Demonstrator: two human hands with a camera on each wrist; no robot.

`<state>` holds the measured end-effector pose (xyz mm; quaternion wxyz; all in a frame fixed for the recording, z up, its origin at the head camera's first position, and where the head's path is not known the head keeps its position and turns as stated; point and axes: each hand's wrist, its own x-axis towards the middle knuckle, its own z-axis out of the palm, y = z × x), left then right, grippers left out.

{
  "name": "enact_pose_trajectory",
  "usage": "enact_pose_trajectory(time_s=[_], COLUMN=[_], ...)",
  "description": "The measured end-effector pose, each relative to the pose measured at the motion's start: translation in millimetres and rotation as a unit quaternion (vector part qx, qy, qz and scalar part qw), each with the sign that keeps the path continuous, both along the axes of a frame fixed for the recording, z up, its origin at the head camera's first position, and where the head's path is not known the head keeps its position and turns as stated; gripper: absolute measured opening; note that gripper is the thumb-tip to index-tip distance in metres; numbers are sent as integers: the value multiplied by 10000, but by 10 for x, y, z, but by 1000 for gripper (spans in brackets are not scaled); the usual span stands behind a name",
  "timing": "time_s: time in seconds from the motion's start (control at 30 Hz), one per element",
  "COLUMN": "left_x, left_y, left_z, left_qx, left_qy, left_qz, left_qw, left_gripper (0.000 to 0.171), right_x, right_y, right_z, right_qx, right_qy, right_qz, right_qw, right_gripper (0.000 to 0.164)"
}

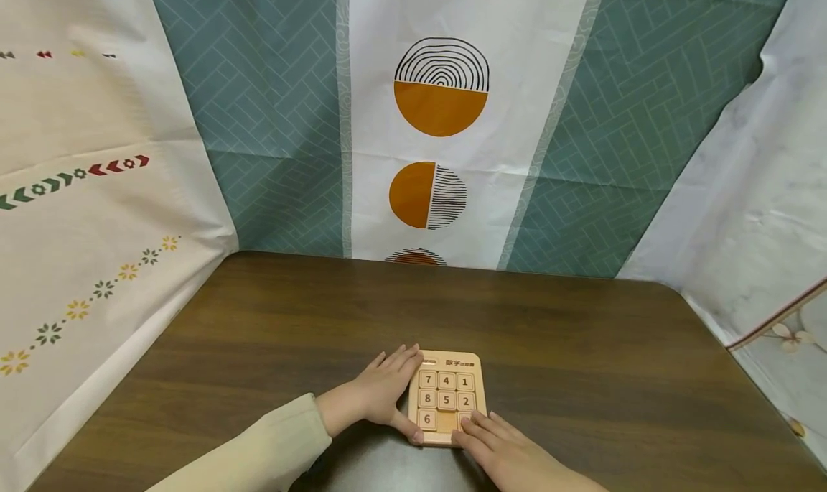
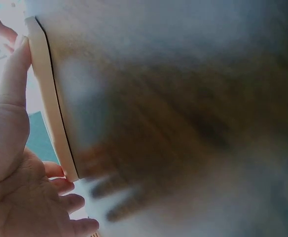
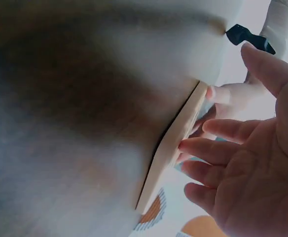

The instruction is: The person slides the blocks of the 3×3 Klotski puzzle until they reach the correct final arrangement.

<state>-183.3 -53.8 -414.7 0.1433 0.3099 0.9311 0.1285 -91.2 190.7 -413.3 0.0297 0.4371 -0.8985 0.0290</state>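
right hand, fingers extended, partly hiding one tile, left hand gripping wooden board

Straight ahead hangs the cloth backdrop, 2 teal panels flanking a white strip that shows 2 full circles in orange and black! Cream fabric with flowers and arrowheads covers the left, pale marbled fabric the right, and down below it's a dark brown wood-grain table, far corners rounded, light glossing its near side!
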Motion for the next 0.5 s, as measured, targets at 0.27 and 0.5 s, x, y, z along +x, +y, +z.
enact_pose_trajectory(time_s=[0.27, 0.5], left_x=[2, 1], left_y=[-11, 9], left_z=[9, 1], left_qx=[61, 36], left_qy=[-10, 9], left_qz=[2, -7], left_qw=[10000, 10000], left_gripper=[120, 119], right_x=[-13, -25], right_y=[-52, -115], right_z=[31, 3], right_qx=[46, 171], right_qy=[-730, -154], right_qz=[-123, 41], right_qw=[9972, 9997], right_gripper=[77, 76])
